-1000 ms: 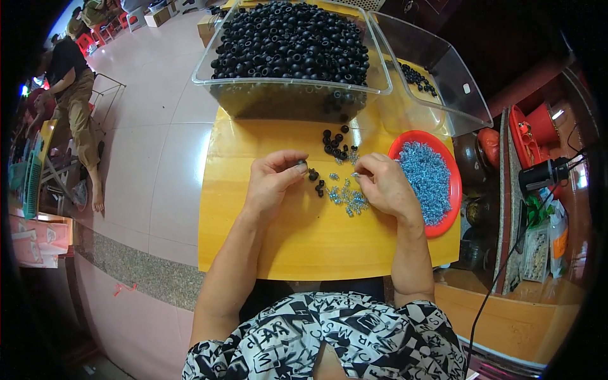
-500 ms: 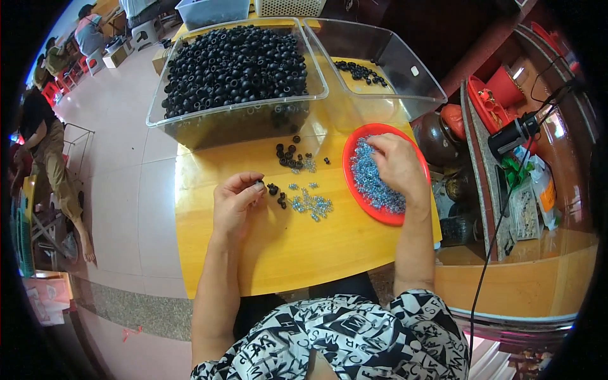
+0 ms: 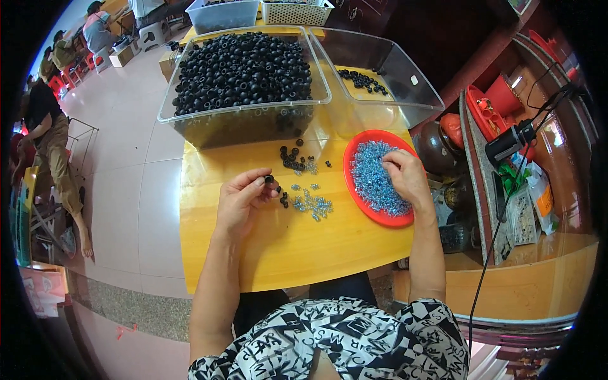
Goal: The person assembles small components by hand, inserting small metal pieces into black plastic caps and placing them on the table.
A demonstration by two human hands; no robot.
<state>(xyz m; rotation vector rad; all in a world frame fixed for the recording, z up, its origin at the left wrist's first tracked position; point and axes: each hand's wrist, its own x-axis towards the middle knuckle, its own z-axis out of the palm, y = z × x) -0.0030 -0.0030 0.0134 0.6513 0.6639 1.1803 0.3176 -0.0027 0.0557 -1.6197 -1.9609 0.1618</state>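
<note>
From where I watch, the left hand (image 3: pixel 244 199) pinches one small black ring (image 3: pixel 268 180) between thumb and fingertips, lifted just above the yellow bench (image 3: pixel 285 247), while the right hand (image 3: pixel 405 177) reaches into the red dish (image 3: pixel 354 190) with its fingers curled down among the blue-grey beads (image 3: pixel 373 180) — whether it has actually picked one up I cannot tell, since the fingertips are buried in the heap. The risks I see are small-part risks. The ring is held only at its edge, so a slight slackening could let it drop and roll; the bench top is smooth and its near edge is not far off. A loose scatter of beads (image 3: pixel 311 204) and a few more black rings (image 3: pixel 292 157) lie between the hands, and a sweeping wrist could push them off or mix them together. The right hand presses near the dish's outer rim, close to the bench's right side — lean there and the dish could tip or slide. The big clear tub of black rings (image 3: pixel 244 69) sits well behind, out of harm's way.
</note>
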